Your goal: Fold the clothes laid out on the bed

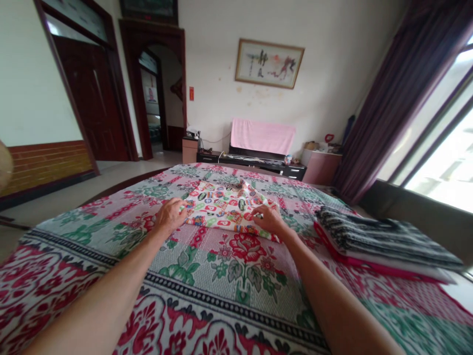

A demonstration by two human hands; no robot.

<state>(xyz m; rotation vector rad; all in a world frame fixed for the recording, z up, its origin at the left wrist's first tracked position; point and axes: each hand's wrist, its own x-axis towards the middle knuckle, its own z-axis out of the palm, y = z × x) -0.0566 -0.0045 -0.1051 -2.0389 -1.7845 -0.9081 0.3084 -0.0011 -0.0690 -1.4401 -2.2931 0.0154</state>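
Note:
A cream cloth item [221, 209] with a bright red, green and blue cartoon print lies spread on the flowered bedspread [236, 276]. Its far right part is bunched up in a small peak, and I cannot tell what kind of garment or cloth it is. My left hand [172, 215] is at its left edge, fingers curled and closed on the fabric. On the right side, my right hand [269, 219] has bent fingers pinching the cloth near its edge. Both forearms reach forward over the bedspread.
A stack of folded clothes [384, 244], black-and-white on top, lies to the right. Beyond the bed stands a low black cabinet [210, 158] with a pink cloth [262, 135] above it. A purple curtain [399, 98] hangs by the window at right.

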